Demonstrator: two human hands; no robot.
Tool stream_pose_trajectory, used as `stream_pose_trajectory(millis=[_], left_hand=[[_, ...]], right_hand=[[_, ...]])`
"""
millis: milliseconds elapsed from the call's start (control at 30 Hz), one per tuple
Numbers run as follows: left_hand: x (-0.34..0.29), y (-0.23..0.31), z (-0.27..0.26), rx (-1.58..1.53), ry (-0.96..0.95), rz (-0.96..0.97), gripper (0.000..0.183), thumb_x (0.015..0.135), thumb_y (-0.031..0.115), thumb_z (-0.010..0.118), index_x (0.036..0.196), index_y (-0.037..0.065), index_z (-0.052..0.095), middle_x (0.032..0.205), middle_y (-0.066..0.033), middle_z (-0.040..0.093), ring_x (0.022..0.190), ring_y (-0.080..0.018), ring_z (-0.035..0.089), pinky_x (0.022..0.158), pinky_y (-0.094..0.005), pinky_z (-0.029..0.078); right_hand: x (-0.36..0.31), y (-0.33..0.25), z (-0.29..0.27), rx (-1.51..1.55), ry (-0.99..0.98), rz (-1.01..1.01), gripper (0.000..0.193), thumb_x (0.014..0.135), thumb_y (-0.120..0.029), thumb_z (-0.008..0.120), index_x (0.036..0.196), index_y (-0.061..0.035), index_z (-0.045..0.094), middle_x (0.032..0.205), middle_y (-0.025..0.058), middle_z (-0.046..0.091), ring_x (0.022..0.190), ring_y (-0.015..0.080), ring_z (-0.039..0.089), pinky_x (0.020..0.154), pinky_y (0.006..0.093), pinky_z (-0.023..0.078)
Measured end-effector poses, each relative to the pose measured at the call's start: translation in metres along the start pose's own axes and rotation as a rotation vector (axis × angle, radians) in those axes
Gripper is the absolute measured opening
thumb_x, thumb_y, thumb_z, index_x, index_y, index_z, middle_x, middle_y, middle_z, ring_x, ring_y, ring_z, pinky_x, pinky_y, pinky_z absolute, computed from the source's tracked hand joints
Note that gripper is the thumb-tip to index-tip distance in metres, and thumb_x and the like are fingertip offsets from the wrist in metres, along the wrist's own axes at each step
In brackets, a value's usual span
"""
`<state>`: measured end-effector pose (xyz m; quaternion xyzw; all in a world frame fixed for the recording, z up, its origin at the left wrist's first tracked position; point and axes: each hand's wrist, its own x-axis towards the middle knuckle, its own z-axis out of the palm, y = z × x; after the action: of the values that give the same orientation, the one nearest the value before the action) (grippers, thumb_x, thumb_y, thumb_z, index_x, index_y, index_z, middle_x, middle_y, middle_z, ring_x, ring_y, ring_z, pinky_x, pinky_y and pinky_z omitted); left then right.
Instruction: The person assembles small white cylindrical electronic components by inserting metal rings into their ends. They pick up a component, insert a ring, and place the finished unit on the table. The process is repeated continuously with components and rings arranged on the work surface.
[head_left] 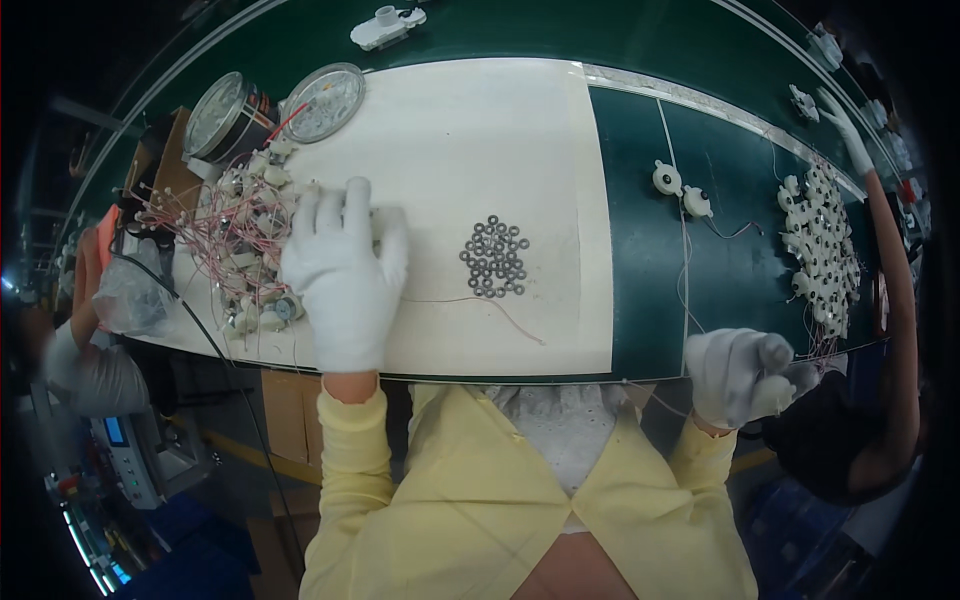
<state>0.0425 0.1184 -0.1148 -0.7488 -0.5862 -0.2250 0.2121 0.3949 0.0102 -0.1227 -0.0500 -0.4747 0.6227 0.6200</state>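
My left hand point(345, 265), in a white glove, reaches over the right edge of a heap of small off-white motor-like parts with thin pink wires point(245, 225). Its fingers are stretched and apart; a pale blur lies between the forefinger and thumb, and I cannot make it out. One thin wire point(480, 303) trails rightward from beside this hand across the white sheet. At the table's front edge, my gloved right hand point(730, 375) is closed around a small off-white part point(772, 395), mostly hidden by the fingers. Small dark rings point(494, 258) lie clustered on the sheet between my hands.
The white sheet point(500, 120) covers part of the green table point(640, 290). Two round white parts point(682, 190) lie right of it, and many wired ones point(820, 250) farther right. A tub point(230, 120) and round lid point(325, 102) stand back left. A co-worker's gloved hand point(848, 130) reaches in at far right.
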Motion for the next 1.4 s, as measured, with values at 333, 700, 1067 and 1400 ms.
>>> stream_pose_trajectory(millis=[333, 700, 1067, 1400], left_hand=[[-0.020, 0.011, 0.007, -0.131, -0.116, 0.049, 0.023, 0.084, 0.025, 0.079, 0.103, 0.012, 0.076, 0.095, -0.0080, 0.072, 0.112, -0.0387, 0.067, 0.088, -0.0501, 0.051], [-0.048, 0.002, 0.006, -0.324, 0.039, -0.043, 0.035, 0.083, 0.016, 0.078, 0.118, 0.012, 0.073, 0.095, -0.0071, 0.069, 0.107, -0.0362, 0.067, 0.092, -0.0485, 0.050], [-0.089, 0.001, -0.018, -0.837, -0.001, 0.061, 0.030, 0.059, 0.017, 0.083, 0.086, 0.018, 0.070, 0.075, 0.0019, 0.060, 0.092, -0.0252, 0.067, 0.074, -0.0414, 0.052], [-0.092, 0.006, -0.004, -0.871, -0.060, 0.045, 0.024, 0.061, 0.017, 0.084, 0.076, 0.016, 0.065, 0.069, 0.0003, 0.056, 0.082, -0.0252, 0.067, 0.066, -0.0401, 0.051]], right_hand=[[0.041, 0.034, 0.040, -1.588, -0.025, 0.439, 0.024, 0.091, -0.016, 0.078, 0.110, -0.0016, 0.073, 0.073, 0.0072, 0.070, 0.062, 0.0254, 0.068, 0.065, 0.0339, 0.054], [0.051, 0.077, 0.041, -1.035, 0.199, 0.682, 0.027, 0.101, -0.004, 0.063, 0.127, 0.0054, 0.064, 0.100, 0.0101, 0.076, 0.088, 0.0141, 0.071, 0.082, 0.0287, 0.057], [0.048, 0.099, 0.034, -1.149, 0.234, 0.629, 0.025, 0.103, -0.008, 0.066, 0.125, 0.0025, 0.064, 0.098, 0.0079, 0.076, 0.086, 0.0114, 0.070, 0.081, 0.0267, 0.057], [0.058, 0.112, 0.038, -1.574, 0.133, 0.560, 0.026, 0.091, -0.017, 0.079, 0.111, -0.0042, 0.068, 0.080, 0.0081, 0.077, 0.068, 0.0220, 0.075, 0.066, 0.0314, 0.057]])
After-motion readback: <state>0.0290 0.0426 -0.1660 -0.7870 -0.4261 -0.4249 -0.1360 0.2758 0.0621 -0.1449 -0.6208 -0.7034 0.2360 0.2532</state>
